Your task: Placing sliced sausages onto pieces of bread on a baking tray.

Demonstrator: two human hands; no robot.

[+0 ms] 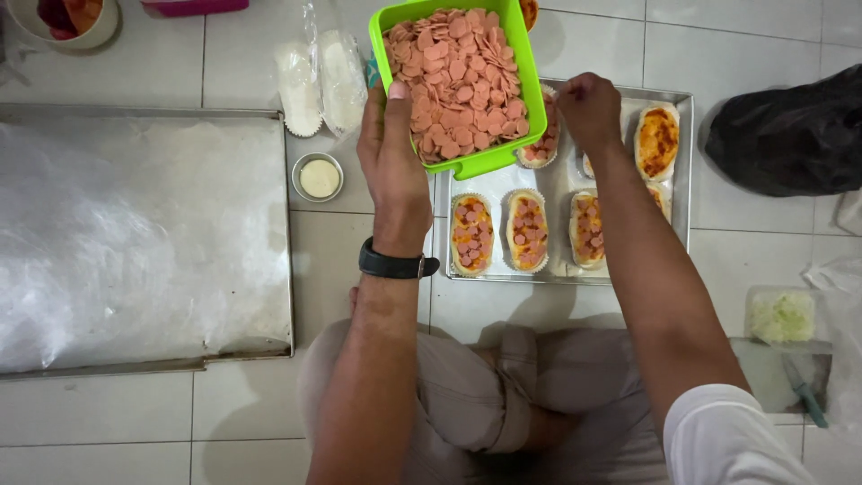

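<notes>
Green tub [503, 153] of sausage slices [458, 76], clamped by his left hand [391, 153], hangs at twelve o'clock over the tray [687, 180]; right hand [588, 108] pinched closed above the buns [527, 231]. Tilted, slices could spill.

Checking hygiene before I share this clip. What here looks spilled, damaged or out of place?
Nothing is spilled or damaged. The oddity is the setting: the baking tray of sausage-topped breads sits directly on the tiled floor, beside the person's crossed legs.
</notes>
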